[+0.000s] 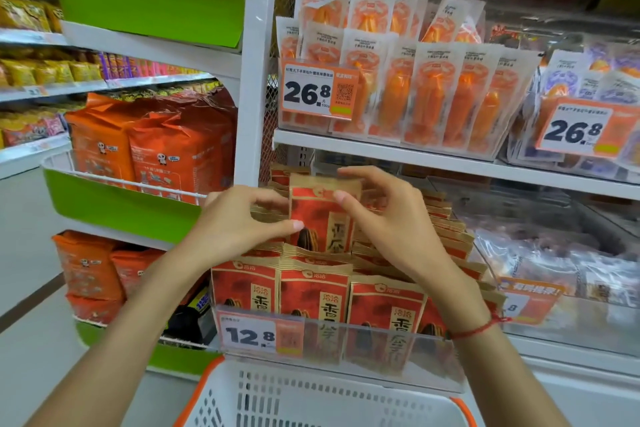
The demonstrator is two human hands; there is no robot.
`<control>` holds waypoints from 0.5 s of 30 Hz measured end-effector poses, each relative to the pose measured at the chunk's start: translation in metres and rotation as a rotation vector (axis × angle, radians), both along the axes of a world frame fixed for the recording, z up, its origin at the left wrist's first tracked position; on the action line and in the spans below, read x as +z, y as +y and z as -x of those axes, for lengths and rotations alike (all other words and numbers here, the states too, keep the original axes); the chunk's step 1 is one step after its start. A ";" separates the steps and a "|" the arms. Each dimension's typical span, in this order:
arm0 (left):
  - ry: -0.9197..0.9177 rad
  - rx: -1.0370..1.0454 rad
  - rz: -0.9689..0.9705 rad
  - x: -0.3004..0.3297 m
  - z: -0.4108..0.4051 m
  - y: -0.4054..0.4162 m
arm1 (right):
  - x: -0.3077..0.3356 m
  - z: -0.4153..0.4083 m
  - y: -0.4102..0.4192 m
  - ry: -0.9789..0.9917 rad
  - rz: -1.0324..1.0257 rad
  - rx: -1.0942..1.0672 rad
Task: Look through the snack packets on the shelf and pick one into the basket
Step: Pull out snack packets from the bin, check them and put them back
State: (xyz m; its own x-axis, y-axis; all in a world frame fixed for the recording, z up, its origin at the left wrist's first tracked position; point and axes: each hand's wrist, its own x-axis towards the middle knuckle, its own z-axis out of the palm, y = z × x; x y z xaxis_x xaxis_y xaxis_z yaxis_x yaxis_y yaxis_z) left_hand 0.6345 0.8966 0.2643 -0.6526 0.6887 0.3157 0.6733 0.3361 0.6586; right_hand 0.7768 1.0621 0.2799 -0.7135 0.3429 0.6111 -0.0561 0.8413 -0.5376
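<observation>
While both hands work among the red-and-tan snack packets ranked upright behind the clear front lip of the lower shelf, one packet stands raised above its row, further back than the front rank. The left hand has its thumb laid against that packet's left edge, with the other fingers curled toward the rows behind; whether they bear on the raised packet cannot be told. The right hand pinches the packet's top seal, thumb on the front face and fingers bent over the upper edge. The basket, white with an orange rim, sits directly below the shelf front and holds nothing in the part that shows. In my judgement the packet is light, a paper-faced pouch that will crease and flex if squeezed at the middle. The flat sealed strip along the top is the stiffest place and the soundest hold. Neighbouring packets stand close, so a straight upward draw seems least likely to drag them out. A price tag is fixed to the lip.
</observation>
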 end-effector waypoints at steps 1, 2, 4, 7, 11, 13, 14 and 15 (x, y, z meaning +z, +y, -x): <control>0.039 -0.003 0.035 0.000 -0.002 0.002 | 0.000 0.000 -0.001 0.031 0.006 -0.016; 0.073 -0.004 0.044 0.000 -0.003 0.003 | -0.001 0.001 -0.001 0.032 0.003 -0.032; 0.104 -0.012 0.012 0.002 -0.004 0.004 | -0.003 0.001 0.002 -0.046 -0.029 -0.054; 0.124 -0.067 -0.082 0.006 -0.002 0.003 | -0.008 0.002 0.006 -0.154 -0.077 -0.058; 0.262 -0.078 0.049 0.013 -0.012 0.005 | -0.005 -0.001 0.007 -0.200 -0.134 -0.073; 0.340 -0.094 0.167 0.012 -0.016 0.009 | -0.005 -0.002 0.008 -0.259 -0.161 -0.072; 0.365 -0.105 0.221 0.011 -0.017 0.010 | -0.006 -0.002 0.008 -0.282 -0.163 -0.076; 0.373 -0.112 0.261 0.010 -0.018 0.012 | -0.008 -0.002 0.008 -0.296 -0.164 -0.082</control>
